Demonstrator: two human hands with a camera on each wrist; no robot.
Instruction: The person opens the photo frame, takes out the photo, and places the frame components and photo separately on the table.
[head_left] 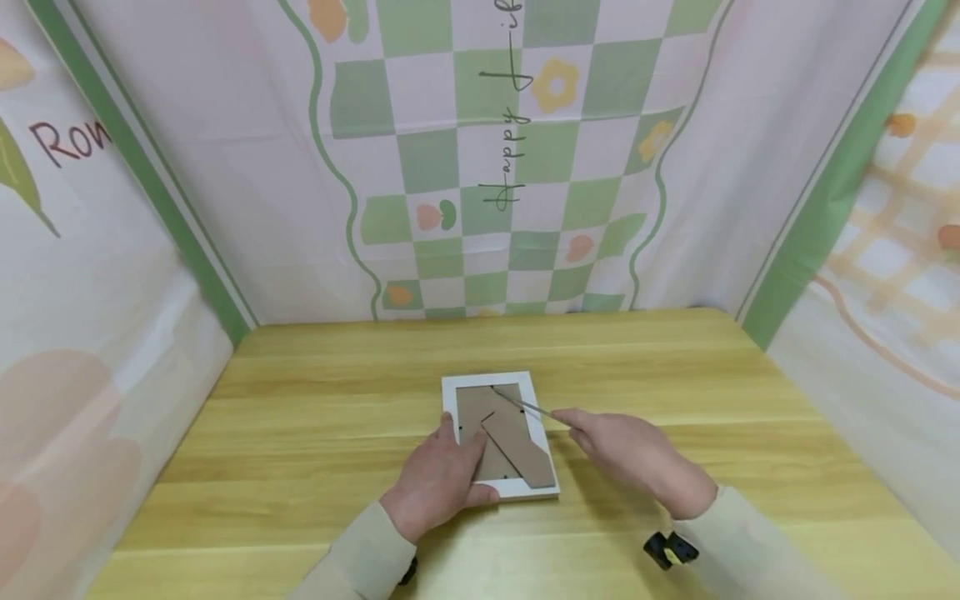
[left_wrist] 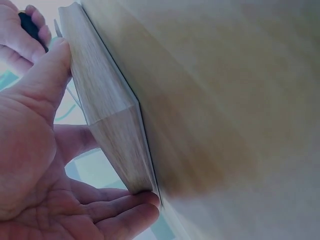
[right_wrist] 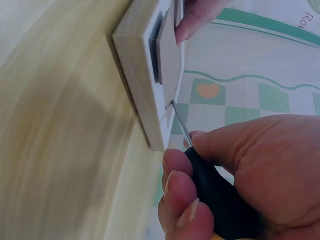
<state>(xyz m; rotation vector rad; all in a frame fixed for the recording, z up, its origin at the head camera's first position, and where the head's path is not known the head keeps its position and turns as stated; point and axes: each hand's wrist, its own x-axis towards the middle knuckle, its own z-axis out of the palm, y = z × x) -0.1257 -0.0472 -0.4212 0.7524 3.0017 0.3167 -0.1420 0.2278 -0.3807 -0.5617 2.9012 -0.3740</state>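
A white picture frame (head_left: 491, 492) lies face down on the wooden table, its brown backing board (head_left: 474, 405) and fold-out stand (head_left: 525, 454) facing up. My left hand (head_left: 438, 479) grips the frame at its left and near edges, with one finger on the backing; in the left wrist view, thumb and fingers span a frame corner (left_wrist: 115, 110). My right hand (head_left: 626, 450) holds a screwdriver (right_wrist: 215, 192) by its dark handle. Its thin metal shaft (head_left: 536, 408) slants left, and the tip meets the backing's far edge by a small black tab.
The wooden table (head_left: 315, 400) extends around the frame. Behind it hangs a checkered cloth (head_left: 487, 167), with printed cloth walls (head_left: 105, 333) at both sides. A black device (head_left: 670, 550) sits at my right wrist.
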